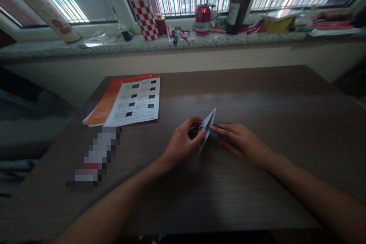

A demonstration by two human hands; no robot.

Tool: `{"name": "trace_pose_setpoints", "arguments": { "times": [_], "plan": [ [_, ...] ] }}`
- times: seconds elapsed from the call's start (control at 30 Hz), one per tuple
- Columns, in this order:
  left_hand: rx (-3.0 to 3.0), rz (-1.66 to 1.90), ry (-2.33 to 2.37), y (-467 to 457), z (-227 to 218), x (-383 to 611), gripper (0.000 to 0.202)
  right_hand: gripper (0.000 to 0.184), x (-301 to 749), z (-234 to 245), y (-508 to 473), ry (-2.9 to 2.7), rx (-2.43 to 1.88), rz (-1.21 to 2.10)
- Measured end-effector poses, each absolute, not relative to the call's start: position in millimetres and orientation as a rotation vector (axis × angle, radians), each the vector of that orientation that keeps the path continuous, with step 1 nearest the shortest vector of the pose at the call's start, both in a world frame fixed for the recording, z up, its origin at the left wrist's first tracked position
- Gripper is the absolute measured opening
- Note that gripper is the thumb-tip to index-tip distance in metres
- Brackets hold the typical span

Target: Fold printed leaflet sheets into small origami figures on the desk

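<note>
A small piece of folded paper (212,116), pointed at its top and bottom, stands tilted above the middle of the table. My left hand (183,140) pinches it from the left, thumb in front and fingers partly hidden behind it. From the right, my right hand (244,143) reaches in with its fingers stretched out. Its index fingertip touches the paper's right side, while the other fingers stay apart from it and hold nothing.
Printed sheets (143,101) with orange ones beneath lie at the table's (271,95) back left. Nearer me is a pixelated oblong object (95,156). On the windowsill (114,47) stand a checkered bottle (145,19), a red can (203,19), a dark cup (238,9) and loose items.
</note>
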State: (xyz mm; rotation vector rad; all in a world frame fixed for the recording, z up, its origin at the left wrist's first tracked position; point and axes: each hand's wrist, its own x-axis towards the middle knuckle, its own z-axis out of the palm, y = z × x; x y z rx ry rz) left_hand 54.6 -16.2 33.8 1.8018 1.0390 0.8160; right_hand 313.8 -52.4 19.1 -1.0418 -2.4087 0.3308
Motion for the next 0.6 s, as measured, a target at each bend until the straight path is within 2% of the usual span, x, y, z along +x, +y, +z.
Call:
{"name": "trace_pose_setpoints", "arguments": {
  "times": [0.37, 0.6],
  "plan": [
    [1.669, 0.852, 0.94, -14.1, 35.3, 54.7, 0.029, 0.028, 304.0, 20.8, -53.9, -2.035, -1.189, 0.655],
    [1.645, 0.872, 0.85, -14.9, 32.1, 56.7, 0.032, 0.02, 297.1, 20.8, -54.8, -1.784, -1.218, 0.881]
  ]
}}
